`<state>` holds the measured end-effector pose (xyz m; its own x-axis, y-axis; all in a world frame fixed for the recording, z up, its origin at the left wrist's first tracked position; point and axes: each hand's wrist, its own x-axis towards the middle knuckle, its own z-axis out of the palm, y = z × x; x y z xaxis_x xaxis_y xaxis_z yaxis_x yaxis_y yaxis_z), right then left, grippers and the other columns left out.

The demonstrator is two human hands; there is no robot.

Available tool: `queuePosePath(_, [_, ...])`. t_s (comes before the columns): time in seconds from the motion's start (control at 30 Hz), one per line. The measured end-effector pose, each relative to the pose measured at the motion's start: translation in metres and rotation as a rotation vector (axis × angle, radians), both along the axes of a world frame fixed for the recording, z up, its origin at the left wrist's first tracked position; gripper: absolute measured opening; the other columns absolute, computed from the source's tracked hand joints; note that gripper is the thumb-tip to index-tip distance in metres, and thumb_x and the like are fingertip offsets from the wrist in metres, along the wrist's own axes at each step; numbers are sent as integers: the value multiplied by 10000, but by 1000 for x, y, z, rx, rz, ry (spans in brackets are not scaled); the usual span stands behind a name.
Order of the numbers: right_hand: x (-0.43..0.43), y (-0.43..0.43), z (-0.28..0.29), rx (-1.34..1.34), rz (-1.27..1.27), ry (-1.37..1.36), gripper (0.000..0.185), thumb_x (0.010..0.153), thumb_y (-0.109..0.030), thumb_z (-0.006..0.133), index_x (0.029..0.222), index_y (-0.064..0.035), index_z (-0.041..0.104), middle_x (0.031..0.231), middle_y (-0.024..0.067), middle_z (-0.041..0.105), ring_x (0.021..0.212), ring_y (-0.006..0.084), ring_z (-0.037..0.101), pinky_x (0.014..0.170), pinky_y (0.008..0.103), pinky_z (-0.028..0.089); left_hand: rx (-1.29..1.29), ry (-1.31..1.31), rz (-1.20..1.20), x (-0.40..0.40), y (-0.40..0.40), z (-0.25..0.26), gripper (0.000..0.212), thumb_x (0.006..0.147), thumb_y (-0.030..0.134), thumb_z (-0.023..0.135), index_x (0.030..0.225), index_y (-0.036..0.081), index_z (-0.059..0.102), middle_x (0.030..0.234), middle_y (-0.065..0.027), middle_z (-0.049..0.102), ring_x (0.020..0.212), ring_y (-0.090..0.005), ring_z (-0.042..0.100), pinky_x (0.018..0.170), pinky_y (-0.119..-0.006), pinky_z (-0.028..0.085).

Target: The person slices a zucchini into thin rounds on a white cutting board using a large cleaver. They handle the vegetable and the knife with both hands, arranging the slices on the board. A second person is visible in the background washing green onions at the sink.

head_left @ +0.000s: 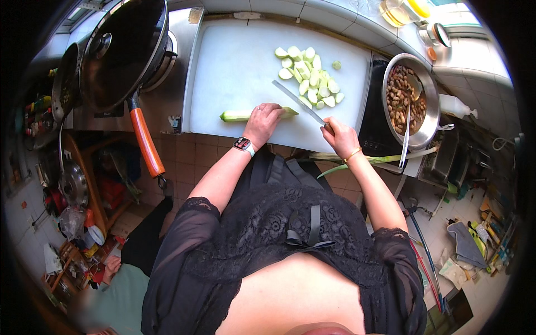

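Observation:
My left hand [264,121] presses on a long peeled green vegetable [234,116], perhaps a gourd or stem lettuce, which lies near the front edge of a white cutting board [226,63]. The vegetable's right end is cut to a slanted point. In my right hand [341,136] is the handle of a kitchen knife [299,99]; its blade points up and to the left, just right of that cut end. Behind the blade, pale green cut pieces [312,75] lie in a loose heap, with one small round piece a little apart on the right.
At right, a metal pan of peanuts in shells [400,96] with a spoon stands on a black cooktop [372,113]. A leek or large scallion [389,158] lies along the front edge. At left are a stove and a lidded wok [125,54]. Another person [130,276] is at lower left.

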<state>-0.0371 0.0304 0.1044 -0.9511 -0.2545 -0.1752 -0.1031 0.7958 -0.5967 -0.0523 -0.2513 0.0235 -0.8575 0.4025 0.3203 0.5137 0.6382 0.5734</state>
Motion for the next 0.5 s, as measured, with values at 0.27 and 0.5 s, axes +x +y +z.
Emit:
queuePosePath(0.27, [18,-2,26,38,74,3,171,888,-168,717,1024,-100,638,852,73,694,788,283,705,678,388,563,1,27,17,-1,1,0,240,865,97,682,1105,84,670,1097,-69,643,1035,-257,623,898,-387,493])
queuePosePath(0.5, [22,1,25,41,81,-25,187,889,-189,722,1030,-104,633,846,76,689,792,288,703,681,400,563,-14,48,16,-1,0,0,237,860,96,674,1096,77,672,1084,-74,639,1022,-261,617,872,-387,495])
